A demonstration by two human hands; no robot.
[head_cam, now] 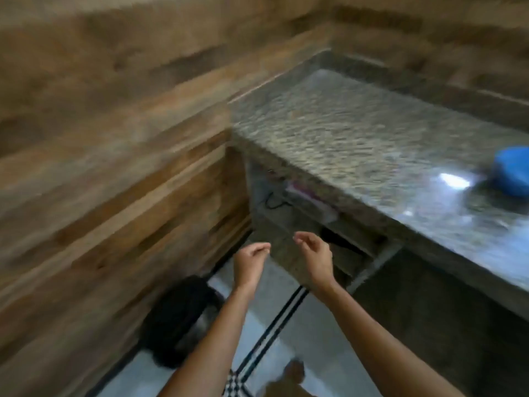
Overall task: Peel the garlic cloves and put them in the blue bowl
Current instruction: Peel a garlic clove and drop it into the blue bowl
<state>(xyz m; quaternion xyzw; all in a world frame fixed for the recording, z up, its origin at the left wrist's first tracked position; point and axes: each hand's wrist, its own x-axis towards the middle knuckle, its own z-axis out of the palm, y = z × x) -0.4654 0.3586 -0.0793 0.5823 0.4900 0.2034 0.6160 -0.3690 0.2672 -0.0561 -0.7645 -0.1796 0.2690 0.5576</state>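
Two hands: your left hand (250,260) and right hand (315,255) hang in the air near the counter's near-left corner, fingers loosely curled, holding nothing that shows through the blur.
Bowl: the blue bowl (512,173) sits at the far right of the counter (329,133), cut by the frame edge and well apart from both hands.
Garlic: no cloves show anywhere in this view; you cannot tell where they lie.
Handling, judged: cloves should be light, firm and small, with dry papery skin that tears; pinch one at its root end between thumb and fingertips, since a bare clove turns slippery.
Bowl handling, judged: it looks like light plastic and may slide on the polished stone; steady its rim if you drop cloves in.
Blur: the whole frame is smeared.
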